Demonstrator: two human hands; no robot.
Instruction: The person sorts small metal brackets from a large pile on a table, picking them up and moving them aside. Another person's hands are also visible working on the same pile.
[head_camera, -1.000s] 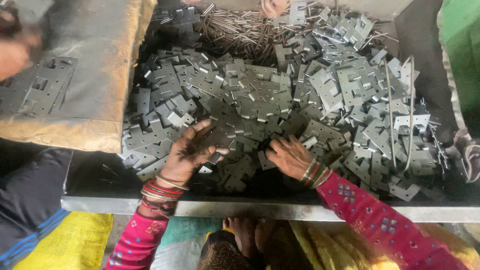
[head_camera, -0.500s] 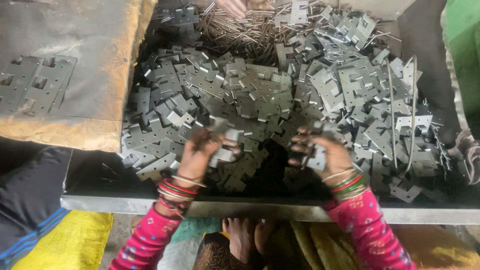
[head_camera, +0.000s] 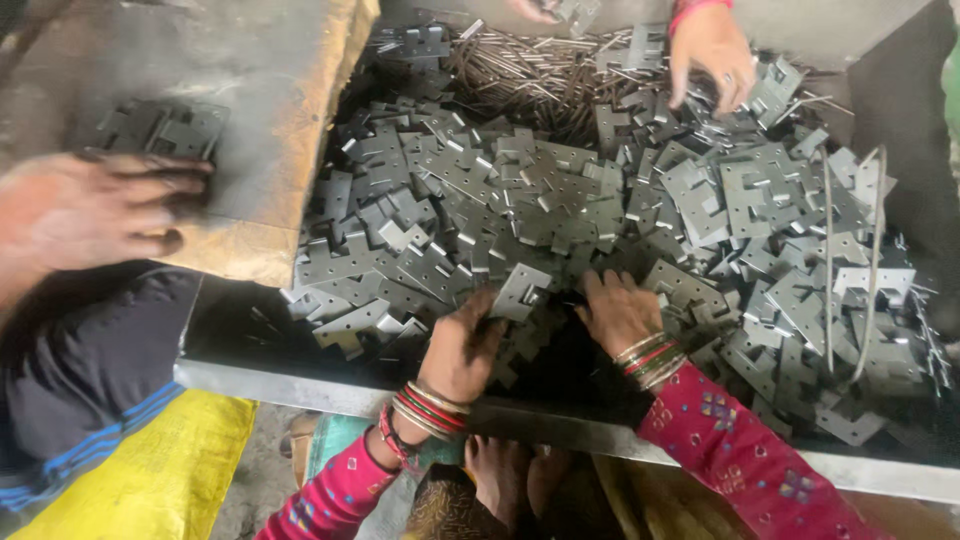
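Left hand (head_camera: 462, 350) has raised hinge plate (head_camera: 522, 290), tilted up-right.

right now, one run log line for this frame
left hand: holds metal plate | right hand: flat in plate pile | co-worker hand: far edge

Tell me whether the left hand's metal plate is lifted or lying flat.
Lifted: the left hand pinches the notched metal plate tilted up above the pile of plates.

Dark metal tray (head_camera: 300, 385) w/ pale rim along the near edge. Worn brown board (head_camera: 270, 120) at left, edge chipped. Yellow sack (head_camera: 150, 480) on grey floor below. Light dim, flat, no windows seen.
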